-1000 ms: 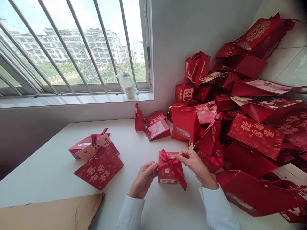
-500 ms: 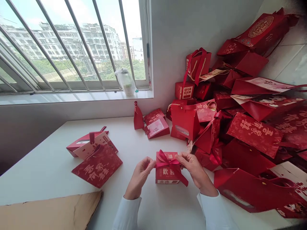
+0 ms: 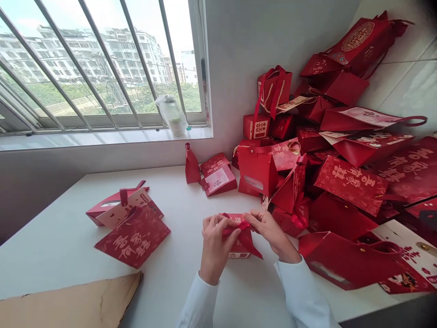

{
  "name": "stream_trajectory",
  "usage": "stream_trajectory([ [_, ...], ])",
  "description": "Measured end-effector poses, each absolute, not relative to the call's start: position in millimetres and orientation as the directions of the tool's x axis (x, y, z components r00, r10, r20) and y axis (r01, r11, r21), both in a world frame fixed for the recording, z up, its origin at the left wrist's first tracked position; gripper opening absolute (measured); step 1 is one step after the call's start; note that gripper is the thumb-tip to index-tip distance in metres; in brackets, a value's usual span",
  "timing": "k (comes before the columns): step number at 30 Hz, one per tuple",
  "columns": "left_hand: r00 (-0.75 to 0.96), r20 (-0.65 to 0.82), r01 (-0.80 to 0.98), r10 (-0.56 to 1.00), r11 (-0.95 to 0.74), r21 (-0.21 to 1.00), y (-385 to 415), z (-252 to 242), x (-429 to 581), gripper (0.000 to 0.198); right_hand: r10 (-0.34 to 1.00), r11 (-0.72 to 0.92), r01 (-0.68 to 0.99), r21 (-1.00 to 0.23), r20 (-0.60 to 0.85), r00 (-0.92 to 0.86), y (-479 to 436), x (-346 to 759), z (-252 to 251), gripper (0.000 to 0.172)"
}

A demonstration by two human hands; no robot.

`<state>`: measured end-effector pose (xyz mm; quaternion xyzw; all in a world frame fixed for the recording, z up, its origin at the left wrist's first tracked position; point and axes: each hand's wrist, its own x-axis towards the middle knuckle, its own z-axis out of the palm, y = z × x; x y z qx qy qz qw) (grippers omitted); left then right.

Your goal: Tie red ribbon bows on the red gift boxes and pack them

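A small red gift box (image 3: pixel 240 246) with gold characters and a red ribbon bow (image 3: pixel 243 226) stands on the white table (image 3: pixel 68 237) in front of me. My left hand (image 3: pixel 215 243) covers the box's left side, its fingers pinched on the ribbon. My right hand (image 3: pixel 269 230) pinches the ribbon's other end at the box's top right. A ribbon tail hangs down the box's front. Both wrists wear white sleeves.
A big heap of red gift bags and boxes (image 3: pixel 341 159) fills the right side against the wall. Flattened red bags (image 3: pixel 131 228) lie at left, more small red bags (image 3: pixel 213 175) near the window sill. A brown paper sheet (image 3: pixel 68 303) lies at the near left edge. A plastic-wrapped bottle (image 3: pixel 172 116) stands on the sill.
My left hand has moved right, from beside the box onto its top and front, now covering much of it. The right hand stays on the ribbon. The view shifted slightly.
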<state>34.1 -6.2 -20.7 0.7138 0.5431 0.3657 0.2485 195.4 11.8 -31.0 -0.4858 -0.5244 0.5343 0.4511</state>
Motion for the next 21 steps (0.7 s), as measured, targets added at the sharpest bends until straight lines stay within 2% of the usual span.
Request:
stream_trajectory([
  [4, 0.181, 0.156, 0.608, 0.971, -0.235, 0.758, -4.2, -12.9, 30.4, 0.006, 0.987, -0.026, 0.071, -0.997, -0.037, -0.158, 18.5, 195.7, -33.4, 0.051],
  [9, 0.170, 0.040, 0.698, 0.985, -0.149, 0.700, -2.4, -3.1, 32.8, 0.008, 0.990, -0.025, 0.047, -0.999, -0.032, -0.137, 21.7, 194.0, -38.4, 0.049],
  [12, 0.212, 0.021, 0.690, 0.977, -0.165, 0.705, -1.0, 2.0, 32.4, 0.007, 0.993, -0.025, 0.035, -0.999, -0.029, -0.118, 21.0, 193.3, -38.3, 0.046],
  [16, 0.199, 0.018, 0.672, 0.980, -0.150, 0.725, 1.1, 5.2, 31.8, 0.021, 0.991, -0.024, 0.023, -0.999, -0.027, -0.128, 19.7, 193.0, -35.8, 0.046],
  [21, 0.208, 0.050, 0.692, 0.977, -0.183, 0.698, 5.6, 0.0, 32.9, 0.014, 0.992, -0.029, 0.004, -1.000, -0.029, -0.126, 19.2, 192.9, -34.3, 0.047],
])
